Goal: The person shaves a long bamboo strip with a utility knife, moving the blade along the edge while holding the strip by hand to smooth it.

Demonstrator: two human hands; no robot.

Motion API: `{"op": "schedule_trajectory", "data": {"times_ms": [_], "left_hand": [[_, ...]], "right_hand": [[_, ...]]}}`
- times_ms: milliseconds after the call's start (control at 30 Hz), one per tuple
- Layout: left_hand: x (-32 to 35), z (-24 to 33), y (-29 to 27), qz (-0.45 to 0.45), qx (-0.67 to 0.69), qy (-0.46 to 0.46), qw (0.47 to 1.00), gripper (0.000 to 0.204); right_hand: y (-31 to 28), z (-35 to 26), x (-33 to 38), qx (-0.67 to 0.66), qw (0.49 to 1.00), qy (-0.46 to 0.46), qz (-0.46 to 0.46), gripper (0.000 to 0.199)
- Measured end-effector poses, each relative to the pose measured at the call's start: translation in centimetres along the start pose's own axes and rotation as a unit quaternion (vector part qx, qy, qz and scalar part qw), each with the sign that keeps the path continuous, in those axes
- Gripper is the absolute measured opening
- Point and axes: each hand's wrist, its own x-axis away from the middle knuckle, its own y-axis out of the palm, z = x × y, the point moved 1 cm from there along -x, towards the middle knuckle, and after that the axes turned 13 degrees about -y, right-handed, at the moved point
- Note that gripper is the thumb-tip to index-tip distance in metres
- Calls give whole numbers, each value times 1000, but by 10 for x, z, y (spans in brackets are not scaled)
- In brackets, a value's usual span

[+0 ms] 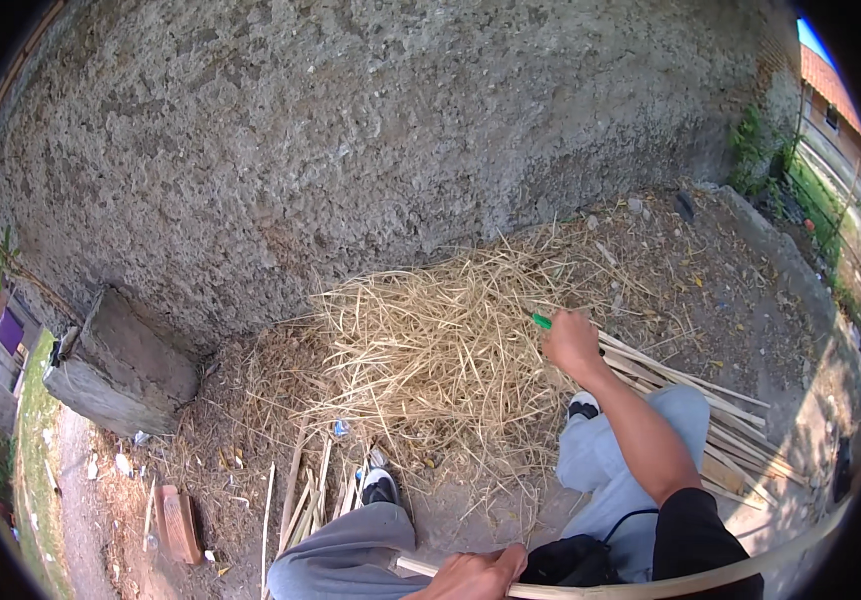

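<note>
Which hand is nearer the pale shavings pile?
Right. The right fingers are by the right edge of the pile; the left fingers hold a wooden strip farther off, near the lap.

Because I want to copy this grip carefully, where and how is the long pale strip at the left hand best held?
I would grip the strip near its left end, coming from above with the left hand curled over it. It is long and narrow; a short end shows left of that hand, while the longer part runs right.
</note>
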Motion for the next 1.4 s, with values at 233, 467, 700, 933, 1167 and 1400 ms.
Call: {"op": "schedule_trajectory", "data": {"times_ms": [233, 467, 700, 933, 1167, 1400], "left_hand": [[-24, -34, -36, 165, -41, -142, 975, 18], [-48, -73, -16, 240, 57, -204, 947, 24], [-66, -67, -15, 165, 102, -242, 951, 42], [-86, -81, -17, 69, 250, -123, 958, 55], [-102, -74, -21, 29, 418, -167, 892, 31], [-100, -74, -30, 193, 387, -155, 888, 35]], "right_hand": [[-60, -41, 7, -632, 758, 146, -69, 32], [-85, -60, 3, -875, 446, 187, 24, 40], [-81, -73, -3, -781, 604, 125, 100, 25], [-88, -82, -19, -746, 649, 104, 110, 23], [-80, -86, -26, -736, 661, 79, 128, 27], [-74, -86, -15, -514, 848, -92, 94, 26]]}}
